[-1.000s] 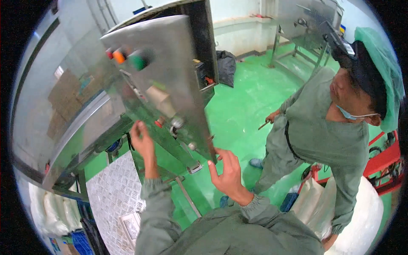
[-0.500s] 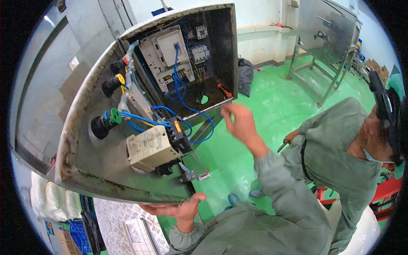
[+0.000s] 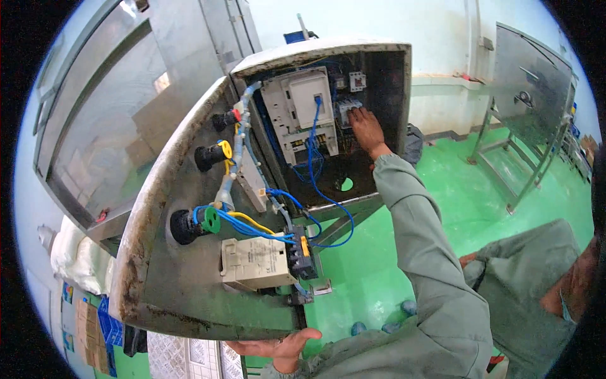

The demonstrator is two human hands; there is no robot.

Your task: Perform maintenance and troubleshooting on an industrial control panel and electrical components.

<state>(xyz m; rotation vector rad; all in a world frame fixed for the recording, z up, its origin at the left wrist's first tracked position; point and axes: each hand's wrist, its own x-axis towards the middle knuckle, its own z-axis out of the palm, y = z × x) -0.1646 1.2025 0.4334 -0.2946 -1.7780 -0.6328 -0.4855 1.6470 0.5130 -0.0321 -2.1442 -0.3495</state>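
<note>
An electrical cabinet (image 3: 406, 76) stands with its heavy, stained door (image 3: 146, 278) swung out toward me. My left hand (image 3: 278, 347) holds the door's lower edge from below, fingers beneath it and thumb outward. Inside the box, my right hand (image 3: 368, 131) has its closed fingers on a circuit breaker (image 3: 347, 108); its fingertips are partly hidden. Left of that breaker is a white drive unit (image 3: 297, 107) with a blue cable (image 3: 313, 136) plugged in. The door carries a beige contactor (image 3: 255, 261), a black contact block with a yellow tab (image 3: 303, 251) and wired push-button backs (image 3: 208, 156).
At the right edge another person (image 3: 536, 278) in a grey-green garment is close to my right arm. A steel machine on legs (image 3: 530, 95) stands farther back on the green floor (image 3: 435, 183). White sacks (image 3: 82, 256) and a blue crate (image 3: 108, 325) sit at the left.
My right hand has moved from the air in front of the box into it, onto the breaker. My left hand stays on the door. The view has shifted, and the other person appears lower and farther right.
</note>
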